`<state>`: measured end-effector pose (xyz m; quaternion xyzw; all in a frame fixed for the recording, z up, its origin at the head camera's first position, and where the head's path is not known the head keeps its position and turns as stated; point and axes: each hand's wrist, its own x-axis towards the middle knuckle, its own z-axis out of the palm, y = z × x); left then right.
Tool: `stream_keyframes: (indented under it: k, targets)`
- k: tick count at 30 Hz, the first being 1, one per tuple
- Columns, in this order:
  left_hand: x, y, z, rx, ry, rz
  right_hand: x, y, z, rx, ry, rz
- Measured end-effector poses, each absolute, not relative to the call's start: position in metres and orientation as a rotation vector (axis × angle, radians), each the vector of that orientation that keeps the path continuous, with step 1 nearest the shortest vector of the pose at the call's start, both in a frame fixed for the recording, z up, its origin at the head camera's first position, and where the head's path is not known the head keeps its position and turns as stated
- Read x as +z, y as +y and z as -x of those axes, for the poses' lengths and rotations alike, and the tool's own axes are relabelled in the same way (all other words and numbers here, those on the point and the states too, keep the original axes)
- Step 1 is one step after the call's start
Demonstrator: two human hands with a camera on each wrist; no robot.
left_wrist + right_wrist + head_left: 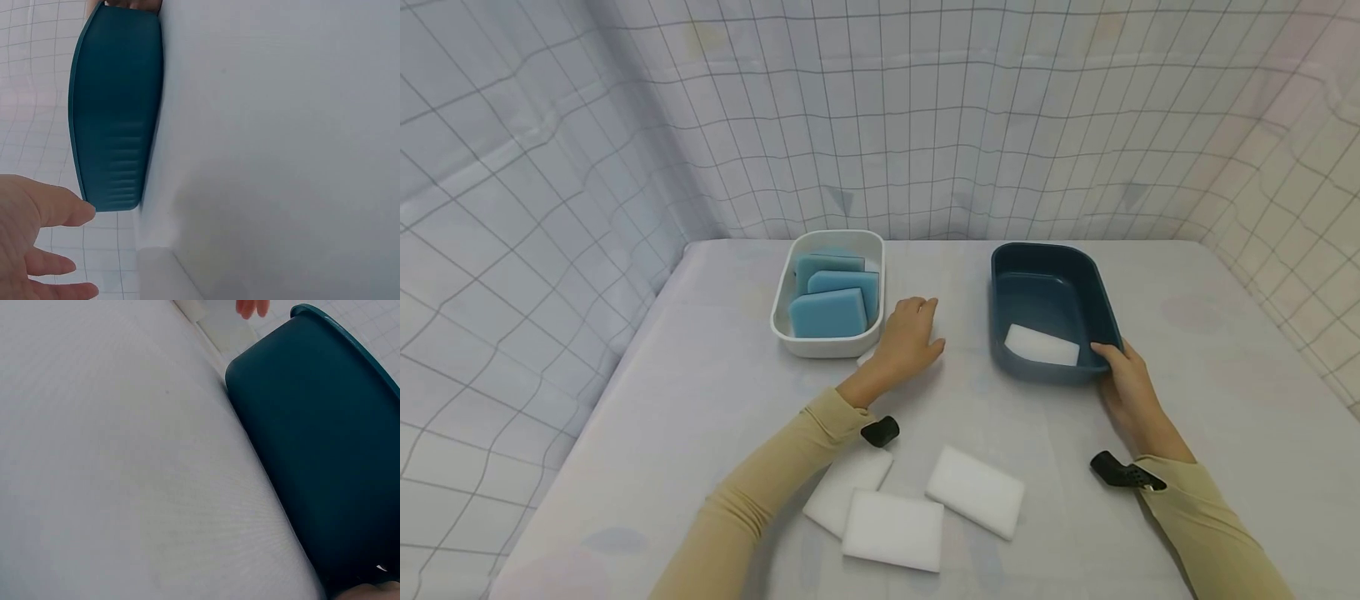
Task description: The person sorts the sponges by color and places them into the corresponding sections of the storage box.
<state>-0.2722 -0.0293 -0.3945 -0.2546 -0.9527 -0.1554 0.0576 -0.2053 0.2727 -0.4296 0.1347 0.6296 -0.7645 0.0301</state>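
My left hand (906, 342) hovers over the table just right of a white bin (829, 348), fingers spread and relaxed with nothing in them. Partly hidden behind its wrist lies a white sponge (867, 357). Several blue sponges (827, 314) stand in the white bin. At the right, my right hand (1131, 387) grips the near right corner of a dark blue bin (1052, 373), thumb over the rim. One white sponge block (1041, 345) lies inside that bin at its near end. The left wrist view shows the left thumb and fingers (62, 215) apart from each other.
Near the front of the table lie three white sponge blocks: one flat (892, 531), one partly under it (847, 490), and one to the right (976, 492). A grid-patterned curtain (917, 125) surrounds the table at the back and sides.
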Motion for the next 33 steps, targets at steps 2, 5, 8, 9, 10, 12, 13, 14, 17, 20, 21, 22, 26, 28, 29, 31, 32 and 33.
stream_keyframes:
  k: [2, 5, 8, 9, 10, 12, 13, 14, 17, 20, 21, 22, 26, 28, 29, 31, 32, 33]
  targets:
    - [-0.3972, -0.0306, 0.2735, -0.449, -2.919, 0.751, -0.4294, 0.2724, 0.2054, -2.365, 1.93, -0.413]
    - [-0.3998, -0.0319, 0.2748, -0.405, -2.969, 0.719, -0.4292, 0.2724, 0.2052, -2.357, 1.94, -0.418]
    - [-0.3998, -0.0329, 0.2744, -0.364, -3.014, 0.69, -0.4293, 0.2726, 0.2046, -2.347, 1.953, -0.425]
    - [-0.3997, -0.0331, 0.2741, -0.351, -3.025, 0.682, -0.4293, 0.2727, 0.2042, -2.347, 1.955, -0.425]
    - [-0.3995, -0.0334, 0.2736, -0.336, -3.035, 0.671, -0.4294, 0.2727, 0.2039, -2.349, 1.956, -0.419]
    - [-0.399, -0.0339, 0.2727, -0.305, -3.049, 0.66, -0.4296, 0.2727, 0.2034, -2.353, 1.959, -0.409]
    - [-0.3992, -0.0341, 0.2724, -0.29, -3.056, 0.653, -0.4297, 0.2727, 0.2033, -2.355, 1.96, -0.405]
    - [-0.399, -0.0343, 0.2721, -0.281, -3.064, 0.649, -0.4296, 0.2726, 0.2033, -2.357, 1.961, -0.402]
    - [-0.3996, -0.0348, 0.2719, -0.269, -3.095, 0.628, -0.4301, 0.2725, 0.204, -2.363, 1.959, -0.405]
    - [-0.4007, -0.0353, 0.2717, -0.3, -3.122, 0.605, -0.4301, 0.272, 0.2048, -2.363, 1.959, -0.413]
    - [-0.4014, -0.0354, 0.2717, -0.307, -3.129, 0.602, -0.4303, 0.2719, 0.205, -2.363, 1.96, -0.412]
    - [-0.4018, -0.0356, 0.2716, -0.298, -3.134, 0.611, -0.4302, 0.2717, 0.205, -2.359, 1.965, -0.41]
    - [-0.4036, -0.0368, 0.2711, -0.23, -3.161, 0.655, -0.4302, 0.2715, 0.2051, -2.359, 1.967, -0.404]
    - [-0.4037, -0.0371, 0.271, -0.186, -3.171, 0.68, -0.4303, 0.2718, 0.2052, -2.359, 1.965, -0.406]
    - [-0.4038, -0.0372, 0.2709, -0.177, -3.174, 0.684, -0.4303, 0.2719, 0.2052, -2.359, 1.963, -0.405]
    - [-0.4039, -0.0372, 0.2708, -0.163, -3.172, 0.687, -0.4302, 0.2721, 0.2054, -2.356, 1.966, -0.405]
    - [-0.4039, -0.0371, 0.2708, -0.154, -3.172, 0.689, -0.4302, 0.2722, 0.2054, -2.355, 1.967, -0.405]
    - [-0.404, -0.037, 0.2707, -0.144, -3.171, 0.688, -0.4301, 0.2723, 0.2053, -2.355, 1.966, -0.405]
